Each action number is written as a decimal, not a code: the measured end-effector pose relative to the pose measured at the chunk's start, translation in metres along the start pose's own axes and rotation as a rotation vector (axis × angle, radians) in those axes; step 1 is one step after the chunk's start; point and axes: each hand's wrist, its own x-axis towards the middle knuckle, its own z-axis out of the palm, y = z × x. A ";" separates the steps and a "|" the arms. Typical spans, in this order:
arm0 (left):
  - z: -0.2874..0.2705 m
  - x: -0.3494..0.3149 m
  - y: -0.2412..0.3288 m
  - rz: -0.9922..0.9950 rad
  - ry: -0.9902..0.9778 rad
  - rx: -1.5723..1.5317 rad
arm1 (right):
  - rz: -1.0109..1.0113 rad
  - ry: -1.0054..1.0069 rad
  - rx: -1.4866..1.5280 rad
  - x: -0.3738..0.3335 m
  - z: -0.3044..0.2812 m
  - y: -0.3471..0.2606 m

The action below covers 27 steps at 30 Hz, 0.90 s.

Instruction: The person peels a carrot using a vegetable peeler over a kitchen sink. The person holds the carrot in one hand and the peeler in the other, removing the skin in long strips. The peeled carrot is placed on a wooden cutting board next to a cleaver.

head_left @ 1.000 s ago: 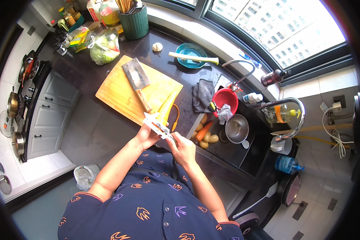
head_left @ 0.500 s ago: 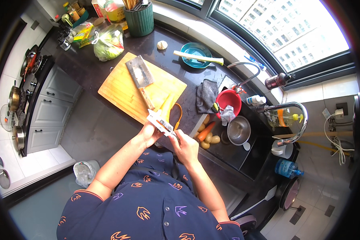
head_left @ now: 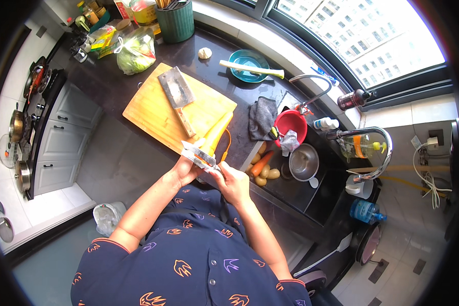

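Just off the near edge of the cutting board [head_left: 155,107], my two hands meet. My right hand [head_left: 232,183] is closed round the handle end of a flat, silvery-white bladed tool [head_left: 195,152]. My left hand [head_left: 187,171] is curled under and behind that tool; a bit of orange shows there, but what its fingers grip is mostly hidden. Beyond the tool, a long yellow piece [head_left: 217,133] lies along the board's right side; its kind is unclear. A cleaver [head_left: 176,89] rests flat on the board, its wooden handle toward me.
A bagged green vegetable [head_left: 137,53], a garlic bulb [head_left: 204,53] and a teal bowl [head_left: 247,58] with a pale stalk [head_left: 252,68] across it lie at the back. Rightward are a grey cloth [head_left: 262,120], red basin [head_left: 290,127], carrot [head_left: 261,164], potatoes [head_left: 273,174] and metal bowl [head_left: 304,162].
The bladed tool has turned slightly between my hands, with its tip showing more separately. Both hands have shifted slightly left. The whole view has moved a little; the cleaver still lies on the board.
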 end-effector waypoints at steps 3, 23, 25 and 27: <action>0.011 -0.005 0.002 -0.006 0.020 0.008 | -0.001 -0.006 0.003 0.000 0.002 0.000; 0.008 -0.023 0.010 -0.070 -0.042 0.028 | 0.371 -0.037 0.149 0.011 0.004 0.046; 0.009 -0.028 0.006 -0.098 -0.019 0.007 | 0.356 -0.076 0.023 0.015 -0.006 0.054; 0.010 -0.032 0.007 -0.133 0.012 -0.020 | 0.442 -0.005 -0.003 0.021 0.000 0.070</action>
